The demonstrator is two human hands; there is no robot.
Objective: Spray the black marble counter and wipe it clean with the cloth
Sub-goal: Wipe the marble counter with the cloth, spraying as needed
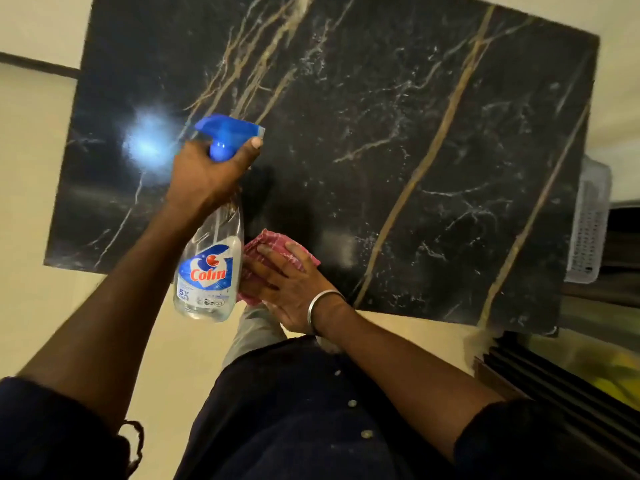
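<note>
Spray bottle (pixel 211 258) raised over a black marble counter (pixel 381 133), as seen from the head camera: the person's left hand (pixel 204 171) is wrapped around the bottle's neck just under the blue trigger head (pixel 228 128), fingers curled tight, one fingertip reaching up beside the nozzle, which faces out across the slab. The bottle hangs clear of the stone above its near left part, label turned toward the camera. The right hand (pixel 291 289) lies flat, fingers straight and slightly spread, pressing a pink checked cloth (pixel 268 242) onto the counter at its near edge, just beside the bottle's base; a metal bangle (pixel 320 306) circles that wrist. The two hands are apart, each busy with its own thing. The counter fills most of the view, dark with gold and white veins and a bright glare on its left side; whether it is wet with spray cannot be told. A white plastic basket (pixel 588 230) sits past the slab's right edge. The step in hand looks to be spraying. Doing it well likely means aiming the nozzle down at the stone, misting in short bursts across the whole slab, then sweeping the cloth in overlapping passes from far edge to near to avoid streaks.
</note>
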